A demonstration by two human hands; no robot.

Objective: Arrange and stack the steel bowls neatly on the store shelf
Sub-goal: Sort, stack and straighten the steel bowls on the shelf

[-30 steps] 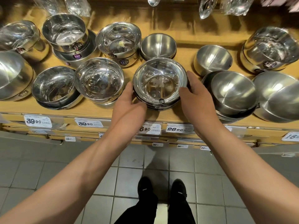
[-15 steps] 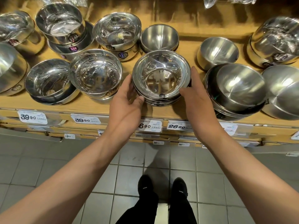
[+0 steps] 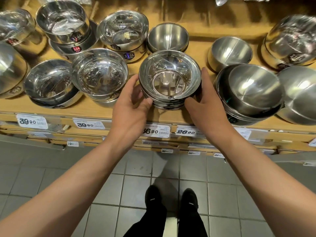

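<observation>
Hands, left (image 3: 130, 106) and right (image 3: 203, 103), clasping nested bowl stack (image 3: 169, 82), top bowl empty.

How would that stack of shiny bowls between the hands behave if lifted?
The stack of bowls is polished steel, so probably stiff yet slippery. Several nest loosely, so they may shift or rattle. The left hand and right hand grip opposite sides, which suggests it takes two hands to steady.

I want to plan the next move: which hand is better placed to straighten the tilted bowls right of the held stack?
Right. The right hand already lies between the held stack and the tilted bowls; the left hand grips the stack's far side.
</observation>
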